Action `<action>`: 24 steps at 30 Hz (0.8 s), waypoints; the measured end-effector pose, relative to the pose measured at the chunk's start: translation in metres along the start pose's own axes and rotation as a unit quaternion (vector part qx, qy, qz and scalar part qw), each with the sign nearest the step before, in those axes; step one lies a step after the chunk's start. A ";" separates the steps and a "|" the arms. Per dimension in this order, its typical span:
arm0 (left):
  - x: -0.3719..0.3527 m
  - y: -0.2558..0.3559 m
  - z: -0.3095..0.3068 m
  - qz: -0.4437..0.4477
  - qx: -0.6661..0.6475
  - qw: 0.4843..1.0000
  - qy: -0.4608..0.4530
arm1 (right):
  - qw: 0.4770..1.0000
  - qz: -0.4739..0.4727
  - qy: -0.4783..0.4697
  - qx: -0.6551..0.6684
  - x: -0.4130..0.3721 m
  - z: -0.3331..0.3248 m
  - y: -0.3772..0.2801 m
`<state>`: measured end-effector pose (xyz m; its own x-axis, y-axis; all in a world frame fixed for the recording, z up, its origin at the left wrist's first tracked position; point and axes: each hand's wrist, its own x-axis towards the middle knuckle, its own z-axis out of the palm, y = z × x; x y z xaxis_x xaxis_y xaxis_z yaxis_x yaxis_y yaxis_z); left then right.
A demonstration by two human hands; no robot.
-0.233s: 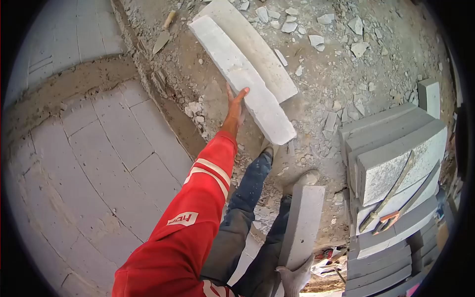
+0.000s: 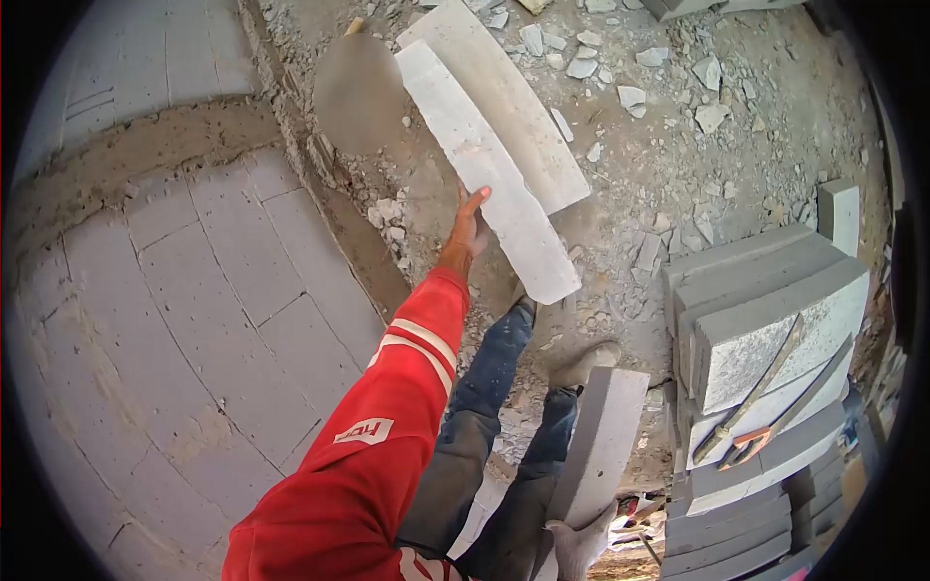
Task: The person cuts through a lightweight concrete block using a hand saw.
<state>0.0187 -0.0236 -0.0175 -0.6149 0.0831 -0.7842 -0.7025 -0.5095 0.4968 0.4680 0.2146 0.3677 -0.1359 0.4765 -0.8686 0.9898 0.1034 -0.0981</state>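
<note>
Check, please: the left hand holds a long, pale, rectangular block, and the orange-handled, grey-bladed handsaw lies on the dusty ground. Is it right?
No: the handsaw lies on the stacked grey rectangular blocks, as the head view shows. The left hand does hold the pale block.

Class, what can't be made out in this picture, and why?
In the head view:
Left hand: most fingers, hidden by the pale block.
Right hand: wrist, cut off by the bottom edge.
Grey block: near end, covered by the right hand and cut off below.
Ground: a patch left of the pale block, hidden by a round blur.
</note>
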 end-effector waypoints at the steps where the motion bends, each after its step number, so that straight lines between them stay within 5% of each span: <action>1: -0.004 0.000 0.002 0.010 0.001 1.000 0.000 | 1.000 0.007 0.007 -0.027 0.000 -0.002 -0.004; 5: -0.019 0.003 0.006 -0.029 -0.035 0.999 -0.017 | 0.999 0.002 0.016 -0.043 0.000 -0.010 -0.024; 7: -0.028 0.004 0.011 -0.040 -0.062 0.997 -0.008 | 0.988 0.003 0.003 -0.156 -0.001 -0.013 -0.022; 12: -0.031 0.022 0.031 0.001 -0.044 0.998 0.053 | 0.988 0.008 0.065 -0.137 -0.005 -0.019 -0.032; 16: -0.075 0.093 0.082 0.035 0.129 0.987 0.094 | 0.990 0.012 0.039 -0.134 -0.025 -0.050 -0.051; 18: -0.064 0.113 0.046 0.061 0.220 0.963 0.145 | 0.982 -0.023 0.119 -0.147 -0.037 -0.057 -0.025; 22: -0.110 0.183 0.017 -0.042 0.312 0.949 0.007 | 0.983 0.040 0.152 -0.096 -0.064 -0.088 -0.035; 24: -0.121 0.192 0.001 0.028 0.310 0.950 -0.002 | 0.984 0.067 0.154 -0.065 -0.078 -0.101 -0.047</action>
<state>-0.0417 -0.1308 0.1732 -0.6585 0.0752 -0.7488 -0.7435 0.0894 0.6628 0.4275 0.2606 0.4888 -0.0309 0.7335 -0.6790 0.9886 0.1228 0.0877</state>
